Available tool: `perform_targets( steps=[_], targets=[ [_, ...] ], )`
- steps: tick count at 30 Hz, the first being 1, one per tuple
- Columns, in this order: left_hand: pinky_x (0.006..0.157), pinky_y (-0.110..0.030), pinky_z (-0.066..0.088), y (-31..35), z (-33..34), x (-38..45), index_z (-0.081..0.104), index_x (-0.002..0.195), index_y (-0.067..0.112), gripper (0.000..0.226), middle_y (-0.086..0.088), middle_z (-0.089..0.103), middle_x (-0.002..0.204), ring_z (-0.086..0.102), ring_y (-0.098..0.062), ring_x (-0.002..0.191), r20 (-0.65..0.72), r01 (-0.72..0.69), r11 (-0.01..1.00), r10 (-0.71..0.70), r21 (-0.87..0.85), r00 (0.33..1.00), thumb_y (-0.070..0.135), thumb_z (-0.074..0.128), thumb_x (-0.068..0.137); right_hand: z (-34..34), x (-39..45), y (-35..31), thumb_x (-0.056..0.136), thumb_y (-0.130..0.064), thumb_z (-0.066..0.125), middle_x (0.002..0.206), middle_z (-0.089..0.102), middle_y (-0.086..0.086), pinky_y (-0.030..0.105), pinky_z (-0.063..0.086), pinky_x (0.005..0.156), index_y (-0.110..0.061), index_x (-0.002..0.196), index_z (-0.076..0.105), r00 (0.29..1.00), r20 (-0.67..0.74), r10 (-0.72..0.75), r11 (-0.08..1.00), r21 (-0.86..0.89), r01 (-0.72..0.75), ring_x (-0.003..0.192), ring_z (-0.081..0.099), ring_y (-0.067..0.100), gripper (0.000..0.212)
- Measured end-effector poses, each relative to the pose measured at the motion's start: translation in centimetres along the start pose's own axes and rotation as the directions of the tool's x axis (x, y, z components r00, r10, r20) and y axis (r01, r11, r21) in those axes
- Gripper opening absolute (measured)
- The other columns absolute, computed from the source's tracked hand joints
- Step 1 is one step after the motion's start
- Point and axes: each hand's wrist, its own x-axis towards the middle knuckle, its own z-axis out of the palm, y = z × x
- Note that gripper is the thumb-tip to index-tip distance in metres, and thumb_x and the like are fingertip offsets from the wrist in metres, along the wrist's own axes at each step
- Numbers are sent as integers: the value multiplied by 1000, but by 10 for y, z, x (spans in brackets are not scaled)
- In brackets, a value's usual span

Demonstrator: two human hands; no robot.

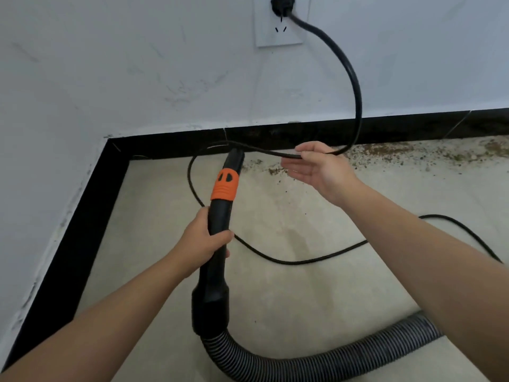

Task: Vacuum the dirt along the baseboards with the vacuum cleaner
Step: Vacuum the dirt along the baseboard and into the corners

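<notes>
Left hand [205, 238] sits low at centre, fingers curled tight, forearm running back toward 7 o'clock. Right hand [316, 168] reaches out at 1 o'clock, palm facing left, fingers nearly straight, forearm stretching back toward 4 o'clock.

Black plug [281, 6] at the white wall socket plate [278, 34] was cut off by the top edge. Ribbed grey vacuum hose [358, 357] ran out at bottom right, machine body out of view. Thin black power cord [355, 86] passed behind the right hand [316, 169]; grip couldn't be judged. Nozzle mouth of the black wand with orange collar [224, 186] wasn't visible.
</notes>
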Motion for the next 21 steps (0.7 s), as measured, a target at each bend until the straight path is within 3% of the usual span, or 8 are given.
perform_targets(
  steps=[4,8,10,13,15,18,21],
  targets=[
    [48,-28,47,-18,-8,-21,42,89,23,30,-11,51,79,57,-21,49,96,38,992,-50,123,994,-2,58,83,15,9,9,99,-4,38,87,65,16,31,56,77,-8,85,48,996,6,91,995,26,-91,85,66,26,17],
    [47,-29,45,-34,-25,-31,43,86,20,26,-11,51,74,56,-20,46,12,117,987,-119,114,993,-3,56,84,41,12,34,100,-7,39,69,70,9,30,56,73,-9,82,46,982,41,187,982,-43,-185,76,67,22,20],
    [47,-28,46,-40,-32,-34,43,85,19,25,-12,51,73,56,-20,45,-22,143,985,-141,98,990,-3,55,84,53,16,45,100,-8,39,61,70,5,30,56,75,-9,83,47,978,32,205,978,24,-206,75,67,20,19],
    [46,-28,46,-48,-35,-38,43,87,18,24,-12,51,74,56,-21,47,-21,169,982,-168,82,986,-3,55,84,70,21,52,100,-12,39,67,72,5,25,56,66,-9,88,51,967,102,234,963,113,-245,74,69,16,17],
    [44,-26,46,-51,-35,-40,43,87,18,24,-11,51,76,56,-20,46,-31,183,981,-181,70,983,-2,55,84,84,21,59,100,-14,41,70,71,4,25,52,67,-9,89,53,946,152,285,956,29,-293,75,68,15,17],
    [44,-27,46,-54,-36,-39,43,88,17,22,-10,52,78,55,-21,46,-60,223,973,-220,54,974,0,56,84,98,24,76,98,-15,46,68,62,5,23,43,62,-10,84,52,918,7,397,906,-160,-391,67,63,15,17],
    [48,-28,47,-55,-32,-36,43,91,15,20,-9,52,79,56,-22,49,-27,267,961,-266,71,964,2,56,85,97,32,86,98,-22,46,65,57,8,22,37,54,-6,94,50,886,-140,442,871,-168,-462,61,58,17,17]
  ],
)
